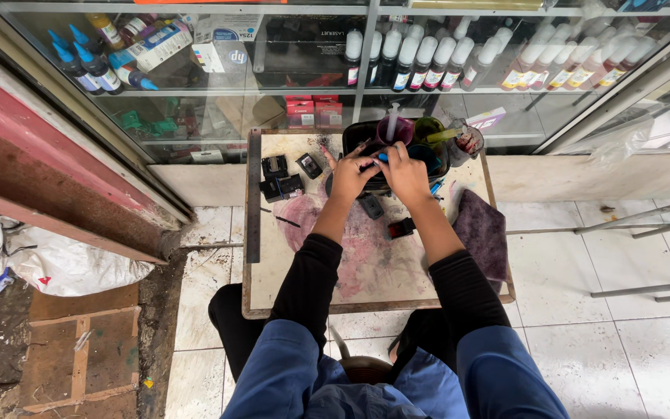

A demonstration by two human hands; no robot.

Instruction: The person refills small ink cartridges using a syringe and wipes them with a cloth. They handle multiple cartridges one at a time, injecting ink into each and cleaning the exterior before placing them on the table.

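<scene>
Both my hands meet over the far middle of a low, ink-stained wooden board (366,264). My left hand (348,175) and my right hand (405,172) together grip a small black ink cartridge (372,167), with a blue-tipped piece (382,157) pinched at my right fingertips. Just behind them stand several cups of coloured ink (416,133), one with a syringe (391,122) upright in it. Loose black cartridges lie on the board: one group at the far left (281,177), one below my hands (371,206), and one with a red part (401,228).
A dark purple rag (481,233) lies on the board's right side. Behind it a glass display cabinet (366,70) holds rows of ink bottles and boxes. White sacks (48,260) sit at the left; metal stool legs (637,225) cross the tiled floor at the right.
</scene>
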